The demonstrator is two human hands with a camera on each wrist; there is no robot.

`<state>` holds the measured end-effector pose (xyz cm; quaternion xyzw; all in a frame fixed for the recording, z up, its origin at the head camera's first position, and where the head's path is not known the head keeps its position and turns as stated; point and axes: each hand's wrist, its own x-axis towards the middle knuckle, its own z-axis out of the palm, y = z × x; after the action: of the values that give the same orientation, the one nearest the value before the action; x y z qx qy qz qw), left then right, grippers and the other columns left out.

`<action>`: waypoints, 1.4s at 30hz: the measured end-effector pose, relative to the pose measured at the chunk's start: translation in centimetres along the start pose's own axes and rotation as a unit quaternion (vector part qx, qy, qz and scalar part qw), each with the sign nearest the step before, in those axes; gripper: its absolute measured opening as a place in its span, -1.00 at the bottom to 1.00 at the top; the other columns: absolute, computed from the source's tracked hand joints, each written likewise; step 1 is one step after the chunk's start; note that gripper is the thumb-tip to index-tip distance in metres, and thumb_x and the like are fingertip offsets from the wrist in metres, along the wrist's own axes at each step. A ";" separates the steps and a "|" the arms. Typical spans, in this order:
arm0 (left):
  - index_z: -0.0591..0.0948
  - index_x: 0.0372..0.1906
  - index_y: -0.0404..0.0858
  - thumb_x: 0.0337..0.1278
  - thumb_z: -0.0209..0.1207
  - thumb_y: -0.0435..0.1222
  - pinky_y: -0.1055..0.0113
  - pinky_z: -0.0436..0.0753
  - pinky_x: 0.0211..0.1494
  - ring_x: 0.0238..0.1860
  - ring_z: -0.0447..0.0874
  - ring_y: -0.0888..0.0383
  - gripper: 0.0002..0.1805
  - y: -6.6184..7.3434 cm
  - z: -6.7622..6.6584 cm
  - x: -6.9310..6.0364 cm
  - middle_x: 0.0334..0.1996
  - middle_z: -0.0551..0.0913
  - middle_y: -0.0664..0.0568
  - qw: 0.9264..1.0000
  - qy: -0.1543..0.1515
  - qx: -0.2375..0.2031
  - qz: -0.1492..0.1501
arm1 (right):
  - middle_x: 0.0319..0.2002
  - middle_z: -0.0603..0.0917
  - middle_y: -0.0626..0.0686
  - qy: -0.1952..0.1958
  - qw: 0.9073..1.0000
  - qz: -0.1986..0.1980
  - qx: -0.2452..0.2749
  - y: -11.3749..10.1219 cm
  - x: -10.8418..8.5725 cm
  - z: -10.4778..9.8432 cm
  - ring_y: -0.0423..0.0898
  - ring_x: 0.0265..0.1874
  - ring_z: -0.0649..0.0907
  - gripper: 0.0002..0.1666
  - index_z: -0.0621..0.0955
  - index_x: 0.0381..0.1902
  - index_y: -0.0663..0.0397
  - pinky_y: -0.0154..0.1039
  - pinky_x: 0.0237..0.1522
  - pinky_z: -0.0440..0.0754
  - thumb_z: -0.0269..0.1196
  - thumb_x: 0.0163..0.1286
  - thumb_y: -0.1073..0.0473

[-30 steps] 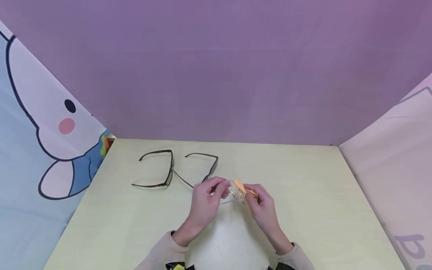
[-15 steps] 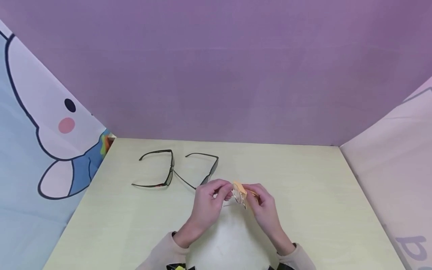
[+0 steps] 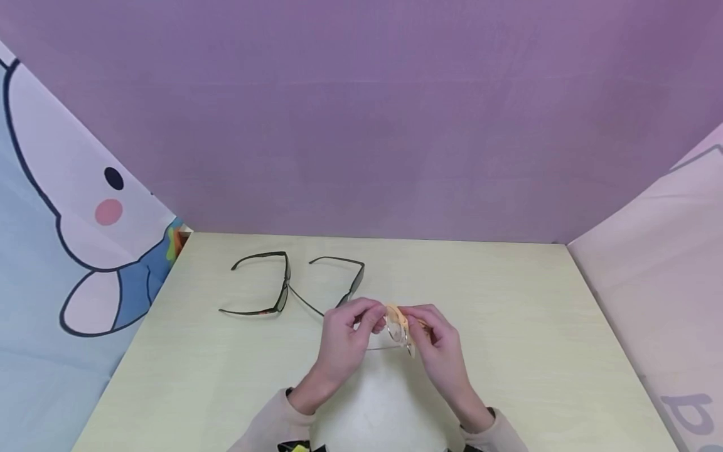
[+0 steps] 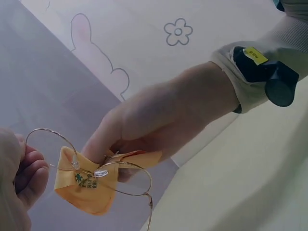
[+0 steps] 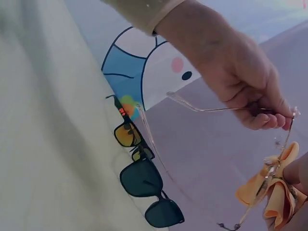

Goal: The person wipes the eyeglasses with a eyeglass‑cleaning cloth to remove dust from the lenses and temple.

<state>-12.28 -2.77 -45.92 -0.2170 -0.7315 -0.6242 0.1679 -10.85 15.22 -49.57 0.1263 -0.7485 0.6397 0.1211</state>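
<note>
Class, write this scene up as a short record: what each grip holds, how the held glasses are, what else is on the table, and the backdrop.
Left grip: pinches the wire glasses at a frame corner
Right grip: holds the orange cloth at their front
Wire glasses' arms: unfolded
On the table: left dark glasses, right dark glasses, both unfolded
Backdrop: purple wall
</note>
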 end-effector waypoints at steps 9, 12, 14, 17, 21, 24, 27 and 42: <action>0.72 -0.34 -0.44 0.33 0.25 -0.49 0.36 0.75 -0.37 -0.52 0.69 0.14 -0.88 0.1 -0.5 0.3 -0.53 0.71 -0.08 0.999 0.038 0.005 -0.006 | -0.14 0.72 0.07 0.019 0.997 0.024 -0.068 1.8 -0.5 0.2 -0.22 -0.32 0.63 -0.75 0.73 -0.02 0.21 -0.38 -0.40 0.67 0.24 0.43 0.48; 0.72 -0.34 -0.44 0.33 0.25 -0.49 0.36 0.75 -0.37 -0.52 0.69 0.12 -0.88 -0.1 -0.5 0.3 -0.53 0.72 -0.09 0.999 0.042 0.005 -0.004 | -0.13 0.71 0.05 0.012 0.997 0.044 -0.065 1.9 -0.3 0.3 -0.22 -0.29 0.63 -0.75 0.73 -0.01 0.18 -0.38 -0.37 0.68 0.24 0.45 0.46; 0.72 -0.33 -0.44 0.34 0.25 -0.48 0.36 0.75 -0.38 -0.51 0.70 0.11 -0.88 -0.2 -0.4 0.2 -0.52 0.71 -0.08 0.999 0.038 0.004 -0.003 | -0.11 0.70 0.05 0.006 0.998 0.039 -0.051 1.5 -0.1 0.4 -0.21 -0.27 0.63 -0.75 0.72 0.01 0.15 -0.38 -0.34 0.68 0.23 0.47 0.43; 0.73 -0.33 -0.43 0.35 0.25 -0.48 0.35 0.76 -0.37 -0.50 0.70 0.07 -0.88 -0.3 -0.2 0.0 -0.51 0.71 -0.09 0.999 0.035 -0.001 -0.005 | -0.07 0.68 0.05 -0.003 0.999 0.020 -0.029 0.7 0.1 0.6 -0.20 -0.28 0.62 -0.75 0.71 0.05 0.11 -0.38 -0.34 0.67 0.21 0.52 0.37; 0.72 -0.32 -0.44 0.34 0.24 -0.49 0.33 0.77 -0.35 -0.49 0.72 0.02 -0.89 -0.2 -0.2 0.0 -0.50 0.72 -0.11 0.999 0.038 -0.010 -0.005 | -0.07 0.67 0.05 0.006 0.999 0.011 -0.031 0.3 0.1 0.8 -0.19 -0.29 0.61 -0.75 0.71 0.05 0.08 -0.37 -0.39 0.66 0.21 0.52 0.37; 0.71 -0.32 -0.44 0.34 0.24 -0.50 0.32 0.78 -0.34 -0.49 0.72 -0.01 -0.89 0.0 -0.2 0.1 -0.50 0.71 -0.13 0.999 0.043 -0.013 -0.002 | -0.10 0.68 0.05 0.022 0.998 0.026 -0.051 0.8 -0.3 0.8 -0.19 -0.28 0.62 -0.73 0.71 0.02 0.11 -0.36 -0.40 0.67 0.23 0.47 0.44; 0.71 -0.32 -0.45 0.34 0.23 -0.51 0.32 0.78 -0.34 -0.50 0.72 -0.04 -0.89 0.0 -0.3 0.2 -0.50 0.71 -0.16 0.999 0.047 -0.013 0.000 | -0.14 0.69 0.06 0.025 0.996 0.053 -0.066 1.5 -0.6 0.8 -0.21 -0.31 0.62 -0.72 0.71 -0.01 0.15 -0.35 -0.44 0.67 0.23 0.44 0.48; 0.70 -0.34 -0.46 0.36 0.24 -0.47 0.32 0.78 -0.34 -0.49 0.72 0.06 -0.86 -0.2 -0.4 0.0 -0.50 0.71 -0.11 0.999 0.050 -0.003 0.003 | -0.12 0.67 0.03 0.021 0.999 -0.015 -0.047 1.0 -0.6 1.2 -0.20 -0.34 0.61 -0.74 0.70 0.03 0.09 -0.35 -0.45 0.65 0.24 0.48 0.42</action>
<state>-12.40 -3.16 -46.01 -0.1883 -0.7198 -0.6359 0.2051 -10.62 14.24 -50.88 0.1181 -0.7733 0.6041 0.1521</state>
